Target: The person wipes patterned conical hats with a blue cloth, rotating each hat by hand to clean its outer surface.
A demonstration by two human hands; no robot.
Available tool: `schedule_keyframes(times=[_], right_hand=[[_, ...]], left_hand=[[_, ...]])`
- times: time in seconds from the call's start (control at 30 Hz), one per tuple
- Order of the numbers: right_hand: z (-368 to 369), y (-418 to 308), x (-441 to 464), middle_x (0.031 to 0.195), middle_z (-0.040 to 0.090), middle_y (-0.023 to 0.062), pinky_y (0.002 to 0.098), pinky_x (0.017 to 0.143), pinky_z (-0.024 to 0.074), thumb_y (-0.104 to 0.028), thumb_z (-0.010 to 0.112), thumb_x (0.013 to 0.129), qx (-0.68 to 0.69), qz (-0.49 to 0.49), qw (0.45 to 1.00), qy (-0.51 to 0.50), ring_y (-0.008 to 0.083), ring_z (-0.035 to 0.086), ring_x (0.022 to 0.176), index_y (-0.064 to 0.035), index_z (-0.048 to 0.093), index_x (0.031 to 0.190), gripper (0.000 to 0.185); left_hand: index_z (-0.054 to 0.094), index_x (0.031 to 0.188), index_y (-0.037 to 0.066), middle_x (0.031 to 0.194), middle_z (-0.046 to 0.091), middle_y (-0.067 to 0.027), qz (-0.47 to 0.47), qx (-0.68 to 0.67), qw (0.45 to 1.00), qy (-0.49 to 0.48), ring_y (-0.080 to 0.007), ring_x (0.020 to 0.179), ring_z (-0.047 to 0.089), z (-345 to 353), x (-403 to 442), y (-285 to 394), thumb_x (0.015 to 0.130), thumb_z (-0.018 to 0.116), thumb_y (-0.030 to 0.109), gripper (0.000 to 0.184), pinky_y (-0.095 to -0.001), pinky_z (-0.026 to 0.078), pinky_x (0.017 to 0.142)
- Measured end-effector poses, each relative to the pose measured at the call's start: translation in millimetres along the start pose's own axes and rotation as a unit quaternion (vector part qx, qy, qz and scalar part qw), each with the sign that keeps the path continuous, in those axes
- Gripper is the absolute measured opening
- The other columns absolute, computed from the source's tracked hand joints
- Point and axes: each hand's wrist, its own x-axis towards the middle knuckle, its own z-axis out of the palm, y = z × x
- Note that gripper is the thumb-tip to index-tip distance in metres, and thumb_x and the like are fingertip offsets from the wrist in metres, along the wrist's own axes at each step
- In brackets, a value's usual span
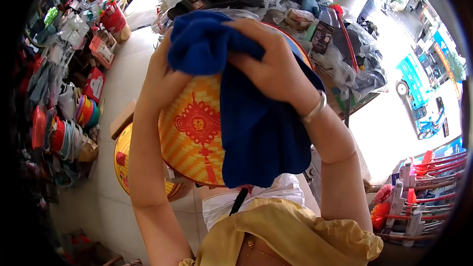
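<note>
A dark blue cloth (266,133) is bunched at its upper left end and hangs down over the right part of a round woven tray (185,152) with a red knot pattern. My left hand (170,76) is closed on the left side of the bunched part, its fingers mostly hidden by the fabric. At the right of the bunch, my right hand (273,59), with a bracelet at the wrist, grips the cloth between thumb and fingers. Below the hands, the cloth's lower end reaches the white garment on the lap.
Plastic-wrapped goods (305,10) are piled beyond the tray. Another yellow woven tray (123,157) stands low at the left. Stacked wares (74,133) line the left side, and a rack of red-handled items (419,202) is at the right.
</note>
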Motion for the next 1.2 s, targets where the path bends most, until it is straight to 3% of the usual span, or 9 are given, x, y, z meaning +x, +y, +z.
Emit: schedule_keyframes(times=[0.13,0.2,0.3,0.43,0.57,0.8,0.87,1.0,1.2], right_hand=[[-19,46,21,0.105,0.066,0.0201,0.0367,0.087,0.0482,-0.019,0.064,0.081,-0.058,0.092,0.994,-0.009,0.0334,0.064,0.097,-0.0005,0.062,0.11,0.035],[-29,70,18,0.094,0.067,0.0099,0.0288,0.085,0.0457,-0.019,0.061,0.085,-0.07,0.123,0.989,-0.039,0.0144,0.06,0.089,0.0014,0.062,0.108,0.031],[-64,124,-19,0.102,0.067,0.0184,0.0348,0.086,0.0481,-0.023,0.062,0.082,-0.092,0.188,0.978,-0.004,0.0267,0.065,0.095,0.0001,0.062,0.111,0.037],[-88,125,-66,0.102,0.067,0.0167,0.0329,0.089,0.045,-0.02,0.061,0.085,-0.118,0.234,0.965,0.029,0.0236,0.063,0.097,0.0009,0.06,0.114,0.036],[-80,54,-108,0.114,0.062,0.02,0.0337,0.096,0.0413,-0.015,0.062,0.085,-0.109,0.294,0.947,0.068,0.0262,0.058,0.111,0.0027,0.055,0.119,0.039],[-45,-29,-153,0.128,0.048,0.0261,0.049,0.104,0.0351,-0.008,0.073,0.063,-0.236,0.085,0.966,-0.062,0.0489,0.043,0.122,-0.005,0.058,0.121,0.059],[-30,-43,-152,0.128,0.05,0.0221,0.0506,0.105,0.0339,-0.013,0.074,0.054,-0.233,0.02,0.967,-0.099,0.0472,0.042,0.124,-0.0092,0.062,0.117,0.063],[7,-69,-135,0.12,0.056,0.0142,0.0489,0.104,0.0363,-0.015,0.066,0.064,-0.203,-0.127,0.954,-0.183,0.0382,0.045,0.127,-0.0103,0.066,0.105,0.042],[-4,-61,-108,0.122,0.055,0.0163,0.0507,0.105,0.0345,-0.007,0.069,0.056,-0.162,-0.084,0.968,-0.17,0.0391,0.043,0.128,-0.009,0.066,0.107,0.051]], left_hand=[[0.049,0.127,0.005,0.115,0.056,-0.0082,-0.026,-0.028,0.999,0.002,-0.017,0.108,0.052,3,0,6,0.079,0.068,0.022,0.054,-0.0315,0.04,0.096],[0.049,0.127,0.006,0.115,0.056,-0.0088,-0.027,-0.02,0.999,0.003,-0.0178,0.108,0.053,4,1,7,0.079,0.067,0.022,0.055,-0.0315,0.04,0.096],[0.049,0.127,0.006,0.115,0.057,-0.0095,-0.04,-0.034,0.999,0.008,-0.0184,0.108,0.053,5,1,11,0.078,0.067,0.023,0.055,-0.0314,0.04,0.096],[0.051,0.124,0.007,0.111,0.059,-0.0088,-0.054,-0.034,0.998,0.003,-0.0174,0.105,0.055,5,5,15,0.077,0.066,0.023,0.052,-0.0311,0.042,0.094],[0.052,0.123,0.007,0.108,0.061,-0.008,-0.055,-0.031,0.998,-0.009,-0.0168,0.102,0.057,8,9,17,0.076,0.067,0.023,0.051,-0.0311,0.043,0.092],[0.053,0.122,0.007,0.107,0.061,-0.0075,-0.04,-0.011,0.999,-0.01,-0.0164,0.101,0.057,13,11,17,0.075,0.067,0.022,0.051,-0.0305,0.043,0.091],[0.053,0.122,0.007,0.107,0.061,-0.0075,-0.037,-0.006,0.999,-0.007,-0.0162,0.1,0.057,14,11,17,0.075,0.067,0.021,0.051,-0.0303,0.043,0.091],[0.053,0.122,0.006,0.107,0.061,-0.0084,-0.033,-0.001,0.999,-0.011,-0.0161,0.1,0.057,14,9,19,0.076,0.066,0.018,0.05,-0.03,0.043,0.091],[0.052,0.123,0.005,0.11,0.06,-0.0095,0.001,-0.003,1.0,-0.022,-0.0176,0.103,0.056,8,7,16,0.077,0.066,0.018,0.05,-0.0304,0.043,0.093]])
